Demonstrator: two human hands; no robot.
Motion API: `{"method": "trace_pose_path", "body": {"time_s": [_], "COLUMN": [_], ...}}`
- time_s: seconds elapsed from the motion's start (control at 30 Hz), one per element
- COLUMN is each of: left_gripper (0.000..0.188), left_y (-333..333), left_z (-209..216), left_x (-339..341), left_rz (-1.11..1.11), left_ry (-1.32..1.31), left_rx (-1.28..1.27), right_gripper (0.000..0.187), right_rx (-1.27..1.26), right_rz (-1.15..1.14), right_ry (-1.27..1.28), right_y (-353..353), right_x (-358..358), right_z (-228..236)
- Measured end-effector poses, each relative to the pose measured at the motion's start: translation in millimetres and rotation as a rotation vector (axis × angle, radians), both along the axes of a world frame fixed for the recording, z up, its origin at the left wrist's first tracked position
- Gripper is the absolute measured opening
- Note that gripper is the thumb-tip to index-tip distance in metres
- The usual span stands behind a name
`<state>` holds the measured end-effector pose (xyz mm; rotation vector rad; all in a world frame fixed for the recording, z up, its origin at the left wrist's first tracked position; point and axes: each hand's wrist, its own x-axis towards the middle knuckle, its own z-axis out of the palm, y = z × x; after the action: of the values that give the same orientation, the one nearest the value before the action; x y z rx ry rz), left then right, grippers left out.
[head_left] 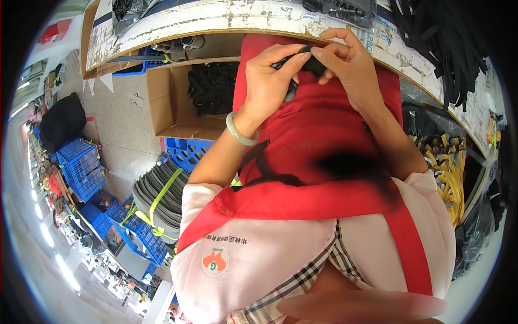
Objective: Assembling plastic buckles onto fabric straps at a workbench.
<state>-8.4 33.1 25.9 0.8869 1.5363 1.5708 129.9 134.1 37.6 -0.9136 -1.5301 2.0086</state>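
My left hand, with a pale green bangle on the wrist, is closed on a black strap in front of the table edge. Dark rounded parts show under its palm, and I cannot tell whether they belong to the strap or to a separate tool. On the other side of the strap, my right hand pinches its upper end between thumb and fingers. Both hands are above the red apron on my lap.
A worn white table curves across the front, with black straps heaped at its right. An open cardboard box holds black pieces at the left. Yellow straps hang on the right; blue crates stand far left.
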Motion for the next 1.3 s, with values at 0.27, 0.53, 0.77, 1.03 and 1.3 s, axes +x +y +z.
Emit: {"method": "trace_pose_path", "body": {"time_s": [0.27,0.53,0.77,1.03,1.3], "left_gripper": [0.017,0.014,0.015,0.013,0.013], "left_y": [-16,-16,-22,-27,-43], "left_z": [-8,-11,-12,-7,-11], "left_x": [-10,-3,-6,-13,-16], "left_rz": [0.099,0.176,0.153,0.063,-0.071], "left_ry": [-0.014,-0.03,0.05,0.058,0.209], "left_rx": [0.034,0.064,0.047,0.08,0.079], "right_gripper": [0.024,0.016,0.013,0.015,0.025], "right_rx": [-0.094,0.057,0.193,-0.079,-0.574], "right_rz": [0.124,-0.014,0.014,0.13,0.594], "right_ry": [0.011,0.087,0.022,0.052,0.025], "right_y": [-10,-25,-24,-11,11], "right_x": [0,-15,-9,-12,-5], "right_z": [-1,-16,-16,-16,-34]}}
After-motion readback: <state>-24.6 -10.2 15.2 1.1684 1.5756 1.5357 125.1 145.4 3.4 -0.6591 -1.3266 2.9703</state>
